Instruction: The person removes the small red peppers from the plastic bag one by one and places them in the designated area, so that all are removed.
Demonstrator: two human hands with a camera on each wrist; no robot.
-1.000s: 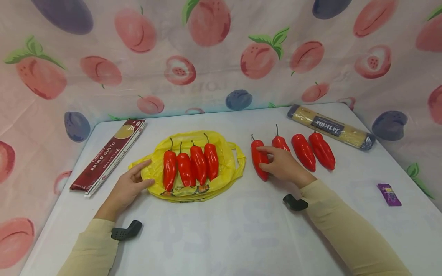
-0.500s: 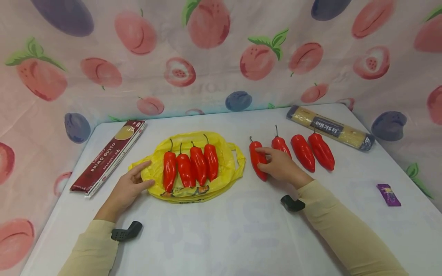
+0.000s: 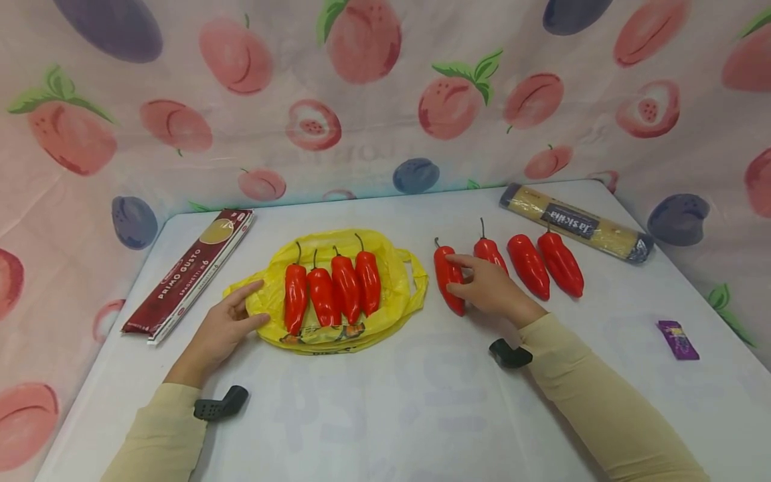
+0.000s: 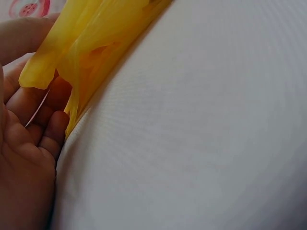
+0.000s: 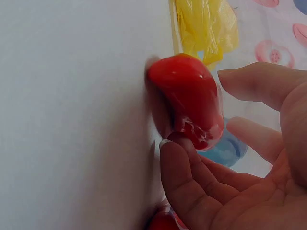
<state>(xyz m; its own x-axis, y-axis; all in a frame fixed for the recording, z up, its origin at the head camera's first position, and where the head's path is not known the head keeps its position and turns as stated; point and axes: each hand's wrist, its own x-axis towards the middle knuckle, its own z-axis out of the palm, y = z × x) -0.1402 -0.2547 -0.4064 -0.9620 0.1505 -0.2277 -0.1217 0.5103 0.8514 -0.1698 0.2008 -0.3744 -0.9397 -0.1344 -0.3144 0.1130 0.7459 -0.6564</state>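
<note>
Your left hand [image 3: 219, 331] rested with thumb and fingers spread at the left edge of the yellow plastic bag [image 3: 391, 291]. Your right hand [image 3: 489, 289] kept its fingers loosely parted about a glossy red chili pepper [image 3: 444, 280], lying right of the bag. Four stemmed peppers [image 3: 296, 298] lay side by side on the bag, three others [image 3: 529, 268] farther right. A maroon packet [image 3: 193, 274] read "PRIMO GUSTO SPAGHETTI"; a yellow pasta packet [image 3: 572, 221] read "la sicilia".
</note>
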